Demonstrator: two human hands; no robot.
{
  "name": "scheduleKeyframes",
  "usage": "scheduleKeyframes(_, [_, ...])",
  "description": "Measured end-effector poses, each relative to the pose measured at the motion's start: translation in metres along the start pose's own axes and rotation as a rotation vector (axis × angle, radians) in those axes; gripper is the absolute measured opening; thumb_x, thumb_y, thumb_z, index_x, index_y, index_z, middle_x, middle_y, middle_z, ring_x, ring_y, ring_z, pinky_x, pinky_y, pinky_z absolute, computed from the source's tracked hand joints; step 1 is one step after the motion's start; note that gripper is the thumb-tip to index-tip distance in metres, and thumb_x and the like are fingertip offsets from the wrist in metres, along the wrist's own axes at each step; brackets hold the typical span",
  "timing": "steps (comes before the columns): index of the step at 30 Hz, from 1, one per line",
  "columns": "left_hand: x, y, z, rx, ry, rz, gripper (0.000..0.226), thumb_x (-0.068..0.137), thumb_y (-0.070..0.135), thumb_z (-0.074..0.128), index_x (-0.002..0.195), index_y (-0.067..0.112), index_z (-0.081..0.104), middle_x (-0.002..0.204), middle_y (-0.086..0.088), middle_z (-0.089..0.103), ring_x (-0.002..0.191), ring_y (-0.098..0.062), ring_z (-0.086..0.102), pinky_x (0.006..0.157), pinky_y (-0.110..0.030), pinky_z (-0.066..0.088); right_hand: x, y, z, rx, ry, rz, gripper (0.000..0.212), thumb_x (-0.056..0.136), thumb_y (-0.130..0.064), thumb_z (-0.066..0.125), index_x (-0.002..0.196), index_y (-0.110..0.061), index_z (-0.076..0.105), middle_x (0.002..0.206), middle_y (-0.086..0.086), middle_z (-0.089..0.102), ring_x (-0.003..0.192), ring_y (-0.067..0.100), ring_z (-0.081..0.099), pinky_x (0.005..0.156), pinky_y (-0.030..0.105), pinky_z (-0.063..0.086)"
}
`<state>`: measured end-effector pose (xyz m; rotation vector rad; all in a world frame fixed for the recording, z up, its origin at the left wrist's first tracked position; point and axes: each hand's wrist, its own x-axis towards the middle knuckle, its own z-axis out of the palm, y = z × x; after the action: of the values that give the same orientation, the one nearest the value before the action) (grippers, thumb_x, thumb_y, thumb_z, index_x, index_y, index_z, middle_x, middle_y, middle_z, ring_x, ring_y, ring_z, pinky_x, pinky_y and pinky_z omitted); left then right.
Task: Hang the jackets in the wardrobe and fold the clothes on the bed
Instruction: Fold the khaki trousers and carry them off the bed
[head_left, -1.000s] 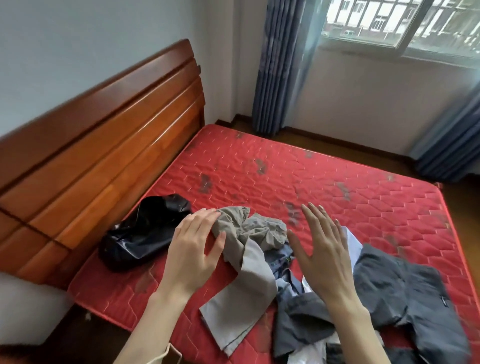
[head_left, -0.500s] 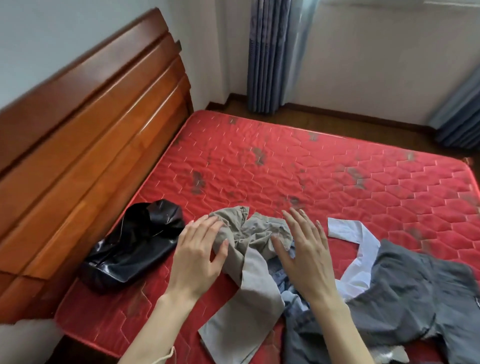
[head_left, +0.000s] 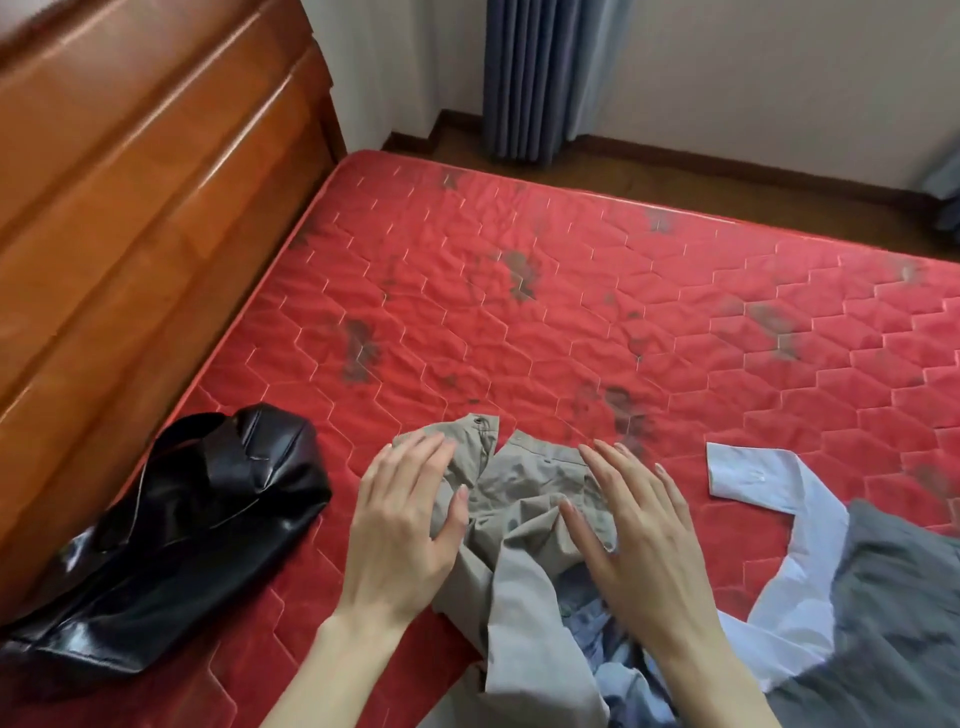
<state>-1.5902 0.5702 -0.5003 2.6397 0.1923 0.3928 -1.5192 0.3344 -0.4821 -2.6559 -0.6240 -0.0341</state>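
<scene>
Crumpled beige trousers (head_left: 524, 483) lie on the red mattress (head_left: 545, 312) near its front edge, waistband and button facing away from me. My left hand (head_left: 400, 525) rests flat on their left side, fingers straight. Flat on the right side lies my right hand (head_left: 639, 535), fingers spread. A black leather jacket (head_left: 182, 540) sits bunched at the left by the headboard. To the right are a light blue shirt (head_left: 774, 525) and a dark grey garment (head_left: 893, 623), partly under the trousers.
A wooden headboard (head_left: 130, 208) runs along the left. Wooden floor (head_left: 727, 187), a white wall and blue curtains (head_left: 530, 78) lie beyond the mattress. The far half of the mattress carries only dark stains.
Both hands have come down onto the beige trousers and spread the waistband flatter. The camera has tilted down and moved closer; the window has left the view.
</scene>
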Motion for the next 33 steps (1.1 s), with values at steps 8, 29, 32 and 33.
scheduleKeyframes(8, [0.009, -0.095, 0.139, 0.027, -0.071, -0.041, 0.049, 0.101, 0.037, 0.05, 0.14, 0.011, 0.063, 0.147, -0.001, 0.06, 0.144, -0.02, 0.048, 0.124, -0.04, 0.029, 0.043, 0.072, 0.143, -0.019, -0.053, 0.025, 0.057, 0.101, -0.052, 0.047, 0.149, -0.02, 0.054, 0.151, -0.003, 0.056, 0.146, 0.017, 0.047, 0.124, 0.044, 0.028])
scheduleKeyframes(29, [0.054, -0.201, 0.246, -0.019, -0.456, -0.846, 0.076, 0.082, 0.046, 0.081, 0.145, 0.021, 0.048, 0.135, -0.013, 0.046, 0.123, -0.039, 0.055, 0.101, -0.044, 0.046, 0.069, 0.156, 0.253, 0.33, -0.148, 0.766, 0.07, 0.085, -0.025, 0.082, 0.146, -0.017, 0.05, 0.137, 0.011, 0.06, 0.127, 0.03, 0.056, 0.104, 0.041, 0.045])
scheduleKeyframes(32, [0.052, -0.196, 0.224, -0.167, -0.511, -0.949, 0.045, 0.072, 0.033, 0.088, 0.102, 0.018, 0.059, 0.112, -0.009, 0.067, 0.102, -0.031, 0.064, 0.083, -0.04, 0.052, 0.066, 0.149, 0.236, 0.327, -0.32, 0.806, 0.04, 0.086, -0.031, 0.079, 0.121, -0.018, 0.063, 0.119, 0.006, 0.07, 0.114, 0.028, 0.064, 0.086, 0.034, 0.045])
scheduleKeyframes(33, [0.051, -0.192, 0.216, -0.24, -0.525, -0.97, 0.044, 0.072, 0.028, 0.089, 0.098, 0.017, 0.055, 0.106, -0.007, 0.068, 0.093, -0.027, 0.064, 0.074, -0.038, 0.051, 0.062, 0.146, 0.229, 0.313, -0.376, 0.78, 0.029, 0.088, -0.032, 0.076, 0.111, -0.021, 0.062, 0.109, 0.001, 0.07, 0.108, 0.027, 0.065, 0.082, 0.034, 0.043])
